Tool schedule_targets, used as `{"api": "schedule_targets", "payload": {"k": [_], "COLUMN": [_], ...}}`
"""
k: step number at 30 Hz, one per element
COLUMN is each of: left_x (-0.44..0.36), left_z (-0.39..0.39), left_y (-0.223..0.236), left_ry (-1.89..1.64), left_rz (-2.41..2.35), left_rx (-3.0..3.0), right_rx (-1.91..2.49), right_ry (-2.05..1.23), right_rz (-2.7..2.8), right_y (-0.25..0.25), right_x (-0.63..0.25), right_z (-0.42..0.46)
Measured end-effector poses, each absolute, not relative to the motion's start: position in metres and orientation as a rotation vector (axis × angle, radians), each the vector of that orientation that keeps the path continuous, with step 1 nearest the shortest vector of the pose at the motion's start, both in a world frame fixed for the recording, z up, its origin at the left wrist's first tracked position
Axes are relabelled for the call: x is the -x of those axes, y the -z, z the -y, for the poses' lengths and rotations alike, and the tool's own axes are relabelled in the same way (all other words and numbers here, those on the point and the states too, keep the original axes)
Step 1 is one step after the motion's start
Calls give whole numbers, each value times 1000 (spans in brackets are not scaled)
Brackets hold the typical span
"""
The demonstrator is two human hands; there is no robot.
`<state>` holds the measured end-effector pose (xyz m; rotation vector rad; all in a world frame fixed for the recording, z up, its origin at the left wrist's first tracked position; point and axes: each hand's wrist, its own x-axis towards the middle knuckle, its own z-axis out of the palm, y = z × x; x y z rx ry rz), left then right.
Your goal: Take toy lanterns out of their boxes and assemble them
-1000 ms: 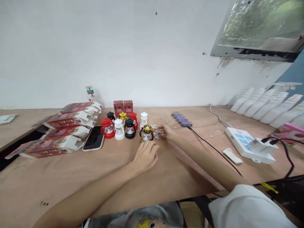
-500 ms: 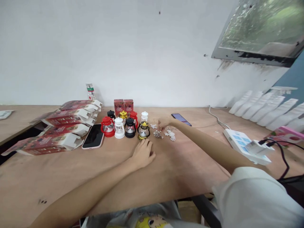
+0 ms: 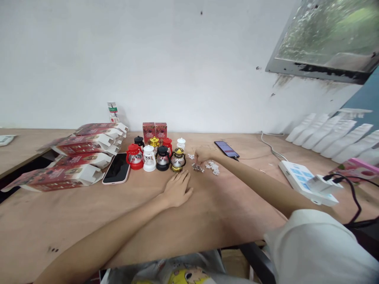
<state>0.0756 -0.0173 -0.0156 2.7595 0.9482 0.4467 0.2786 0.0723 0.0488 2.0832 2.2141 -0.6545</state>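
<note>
Black-and-gold lantern (image 3: 178, 161): stood upright on desk (image 3: 219, 215), just beyond left hand (image 3: 177, 190), loosely spread, nothing gripped. Silver pieces (image 3: 197, 168): seemingly being picked through by right hand (image 3: 205, 155), closure and hold unclear; fine pinch called for.

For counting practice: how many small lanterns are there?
8. Left to right: front red, front white, front black, front black-and-gold; rear black, rear gold, rear red, rear white. Others may be hidden.
</note>
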Motion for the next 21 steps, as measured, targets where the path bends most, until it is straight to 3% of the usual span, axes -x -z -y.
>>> {"api": "schedule_targets", "payload": {"k": [21], "left_x": [-72], "left_z": [14], "left_y": [21], "left_ry": [-452], "left_rz": [-856], "left_rx": [-2781], "right_rx": [-2375], "right_ry": [1262], "right_rz": [-2287], "right_y": [-39], "right_x": [-294], "right_z": [-55]}}
